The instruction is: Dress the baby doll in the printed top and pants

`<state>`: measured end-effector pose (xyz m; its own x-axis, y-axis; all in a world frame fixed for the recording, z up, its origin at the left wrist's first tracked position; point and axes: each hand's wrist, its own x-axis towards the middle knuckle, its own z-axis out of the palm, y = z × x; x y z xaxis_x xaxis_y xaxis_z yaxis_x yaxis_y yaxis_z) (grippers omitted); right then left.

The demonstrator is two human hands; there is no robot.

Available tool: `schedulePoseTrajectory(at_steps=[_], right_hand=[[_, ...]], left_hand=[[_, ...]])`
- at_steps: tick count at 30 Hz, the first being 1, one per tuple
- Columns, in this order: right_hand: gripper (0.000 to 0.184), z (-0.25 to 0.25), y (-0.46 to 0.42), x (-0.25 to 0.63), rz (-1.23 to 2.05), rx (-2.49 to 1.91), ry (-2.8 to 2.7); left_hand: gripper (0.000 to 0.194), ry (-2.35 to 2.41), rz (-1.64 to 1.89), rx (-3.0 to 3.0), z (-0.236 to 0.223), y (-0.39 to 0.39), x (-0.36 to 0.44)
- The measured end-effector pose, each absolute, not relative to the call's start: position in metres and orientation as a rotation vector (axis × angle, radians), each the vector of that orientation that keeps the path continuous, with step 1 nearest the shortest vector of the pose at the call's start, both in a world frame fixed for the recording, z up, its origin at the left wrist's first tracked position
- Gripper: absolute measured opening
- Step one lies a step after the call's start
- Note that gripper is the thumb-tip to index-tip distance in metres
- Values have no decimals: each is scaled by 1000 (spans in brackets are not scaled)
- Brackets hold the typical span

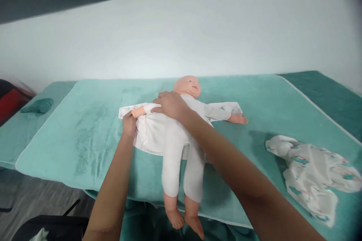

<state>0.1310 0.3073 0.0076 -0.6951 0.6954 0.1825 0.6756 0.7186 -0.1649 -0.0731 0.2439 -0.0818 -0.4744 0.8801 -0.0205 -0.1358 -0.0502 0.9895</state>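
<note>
Hands [172,104] curled on doll's [173,143] arm

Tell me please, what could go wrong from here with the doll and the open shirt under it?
The doll's small fingers might catch in the shirt, since they lie close to its sleeve, by the left hand. The doll lies on the shirt, so a pull on the cloth could bunch it or shift the doll. Its feet reach past the mat's near edge, so it might slide.

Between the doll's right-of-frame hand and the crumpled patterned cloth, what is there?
Nothing but bare green cover separates the doll's hand from the patterned cloth, as the head view shows.
</note>
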Motion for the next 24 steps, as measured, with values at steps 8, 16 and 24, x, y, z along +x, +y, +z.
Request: schedulePoseTrajectory(at_steps=[8, 16, 24], right_hand=[[27, 1, 303, 140, 82, -1267, -2637], [23, -3, 296, 129, 7, -1322, -2605], [26, 1, 290, 137, -6, -1412, -2483]], left_hand=[[15, 1793, 1709, 1095, -89, 236, -63], [23, 1967, 1585, 1899, -99, 229, -35], [26, 2047, 1744, 1590, -91, 227, -36]])
